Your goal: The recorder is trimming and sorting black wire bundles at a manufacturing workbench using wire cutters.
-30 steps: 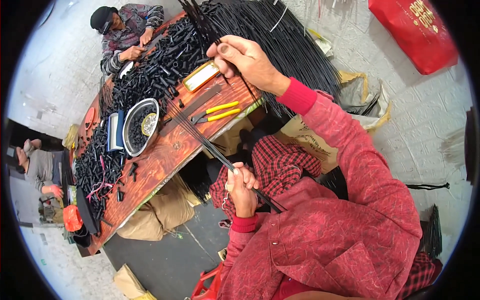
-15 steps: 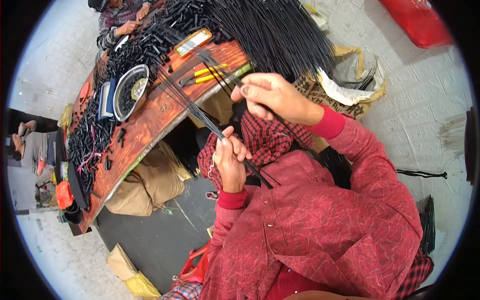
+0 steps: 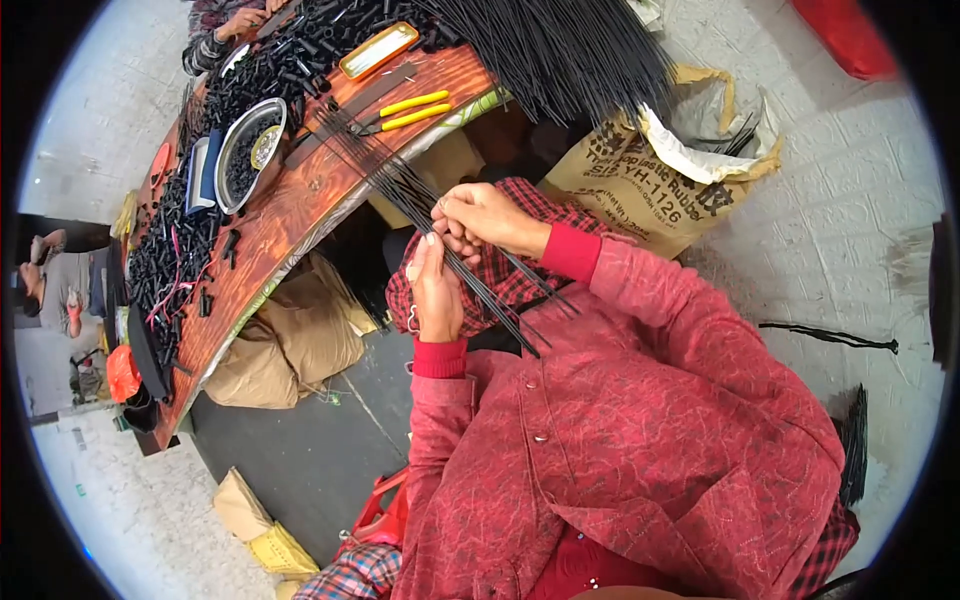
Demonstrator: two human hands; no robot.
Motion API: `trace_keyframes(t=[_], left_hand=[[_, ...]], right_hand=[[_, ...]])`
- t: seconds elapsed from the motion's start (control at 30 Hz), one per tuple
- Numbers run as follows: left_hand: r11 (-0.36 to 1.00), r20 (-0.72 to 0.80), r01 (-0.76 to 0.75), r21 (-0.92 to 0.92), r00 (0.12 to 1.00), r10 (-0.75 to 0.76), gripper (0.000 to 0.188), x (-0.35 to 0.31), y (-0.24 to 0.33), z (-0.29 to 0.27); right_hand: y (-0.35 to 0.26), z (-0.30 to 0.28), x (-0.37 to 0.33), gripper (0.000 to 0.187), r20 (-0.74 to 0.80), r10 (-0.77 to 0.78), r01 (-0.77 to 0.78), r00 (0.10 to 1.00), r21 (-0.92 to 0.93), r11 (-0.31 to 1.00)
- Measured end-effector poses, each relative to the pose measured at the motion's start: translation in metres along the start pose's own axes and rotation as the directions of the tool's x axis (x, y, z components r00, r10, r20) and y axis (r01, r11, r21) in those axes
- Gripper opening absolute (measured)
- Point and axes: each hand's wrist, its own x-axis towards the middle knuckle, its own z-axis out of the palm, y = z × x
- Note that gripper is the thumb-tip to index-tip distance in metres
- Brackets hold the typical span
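A thin bundle of long black rods (image 3: 403, 192) runs slantwise from the table's edge down to my lap. My left hand (image 3: 437, 300) is closed around it, thumb up along the rods. Close beside it, my right hand (image 3: 492, 220) pinches with curled fingers at the same bundle. A few rods stick out below the right hand toward my lap. The fingers partly hide where the rods meet. Beyond the bundle's far tips, yellow-handled pliers (image 3: 415, 108) lie on the wooden table (image 3: 290, 205).
Several black tubular parts (image 3: 165, 260) are heaped on the table around an oval metal bowl (image 3: 228, 185). A large stack of black rods (image 3: 560, 70) lies at the far right, above a brown sack (image 3: 615, 185). Another person's hand (image 3: 240, 22) works at the far left.
My right hand has come down and left, from above the table's edge to beside my left hand, bringing its rods to the bundle. The view has shifted slightly.
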Motion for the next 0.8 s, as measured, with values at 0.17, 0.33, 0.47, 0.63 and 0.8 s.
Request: trace_keyframes(t=[0.17,0.33,0.47,0.63,0.8], left_hand=[[0.997,-0.086,-0.033,0.075,0.995,0.039,0.025,0.005,0.004,-0.004],[0.983,-0.193,-0.066,0.171,0.976,0.099,0.017,0.022,0.016,-0.014],[0.972,-0.215,-0.133,0.196,0.961,0.175,0.010,0.040,0.021,-0.024],[0.986,-0.103,-0.056,0.159,0.992,0.073,0.016,0.045,0.036,-0.027],[0.990,-0.052,-0.016,0.140,0.998,0.024,0.021,0.056,0.042,-0.034]], right_hand=[[0.011,0.007,0.003,0.026,-0.047,-0.075,0.069,0.996,-0.126,0.990],[0.018,0.009,0.009,0.026,-0.094,-0.141,0.110,0.986,-0.274,0.955],[0.022,0.012,0.015,0.026,-0.107,-0.159,0.111,0.981,-0.363,0.925],[0.018,0.012,0.020,0.027,-0.116,-0.132,0.092,0.984,-0.303,0.949],[0.009,0.006,0.028,0.020,-0.057,-0.042,0.035,0.998,-0.109,0.993]])
